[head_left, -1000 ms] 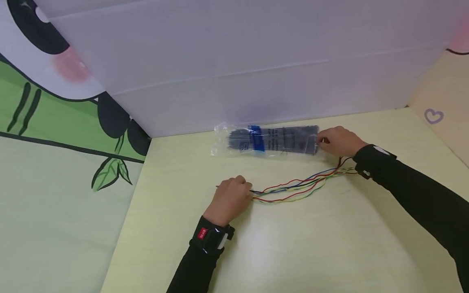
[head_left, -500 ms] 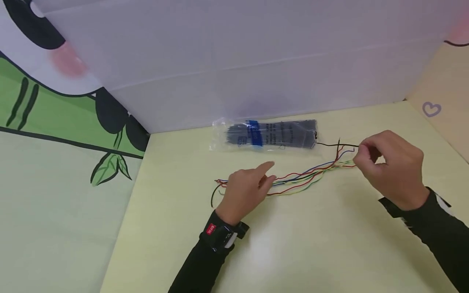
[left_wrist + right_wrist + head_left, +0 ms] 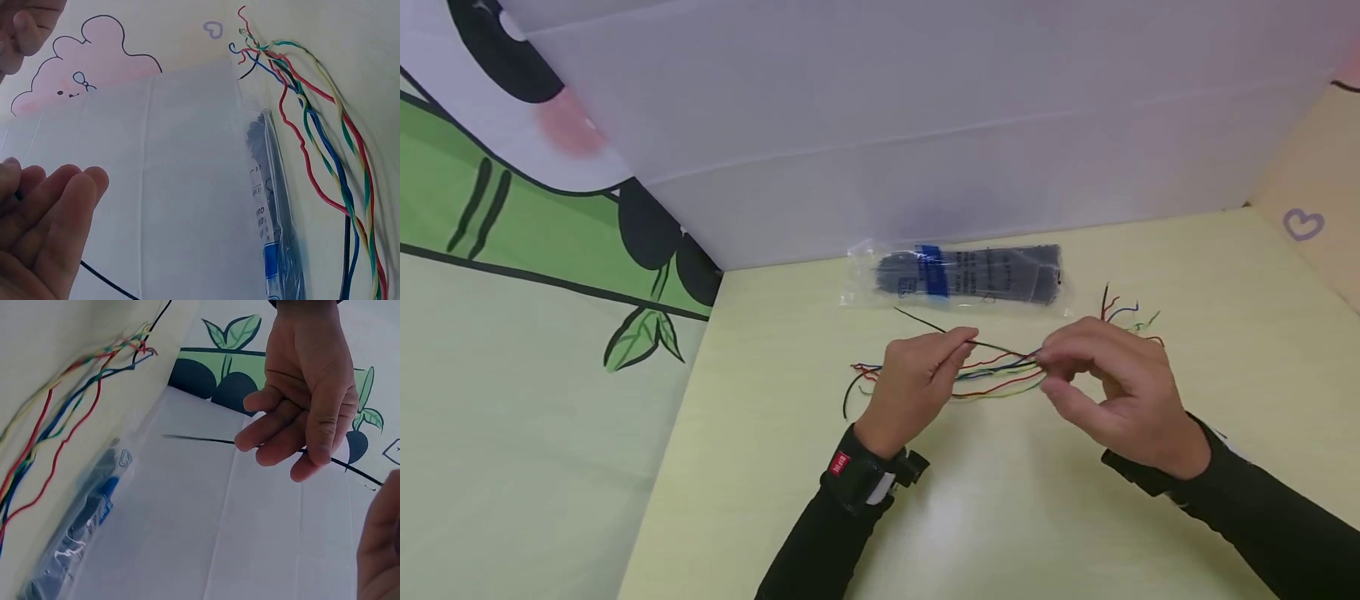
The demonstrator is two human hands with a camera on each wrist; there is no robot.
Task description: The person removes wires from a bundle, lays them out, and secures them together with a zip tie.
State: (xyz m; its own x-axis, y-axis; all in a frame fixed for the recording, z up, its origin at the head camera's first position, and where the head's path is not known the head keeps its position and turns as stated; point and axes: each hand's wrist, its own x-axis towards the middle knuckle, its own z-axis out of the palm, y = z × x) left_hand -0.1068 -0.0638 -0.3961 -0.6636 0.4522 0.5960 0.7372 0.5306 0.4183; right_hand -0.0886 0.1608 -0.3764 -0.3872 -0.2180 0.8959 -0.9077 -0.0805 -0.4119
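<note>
A thin black cable tie (image 3: 917, 318) is pinched between the thumb and fingers of my left hand (image 3: 913, 383), its tail sticking out to the upper left. At the other end of the tie, my right hand (image 3: 1116, 387) has its thumb and forefinger curled at the strip. The right wrist view shows the cable tie (image 3: 353, 470) running from the left hand (image 3: 306, 419) to the right hand (image 3: 380, 550). Below both hands lies a loose bundle of red, blue, black and yellow-green wires (image 3: 996, 392); the hands partly hide it in the head view.
A clear bag of dark cable ties (image 3: 1000, 275) lies along the back of the pale table (image 3: 1000, 517), by a white panel (image 3: 925, 125). Frayed wire ends (image 3: 1123, 310) spread to the right. A printed wall (image 3: 512, 375) stands at the left.
My right hand has drawn the cable tie out of the bag and moved back left over the wires. My left hand has let go of the wires and now pinches the tie.
</note>
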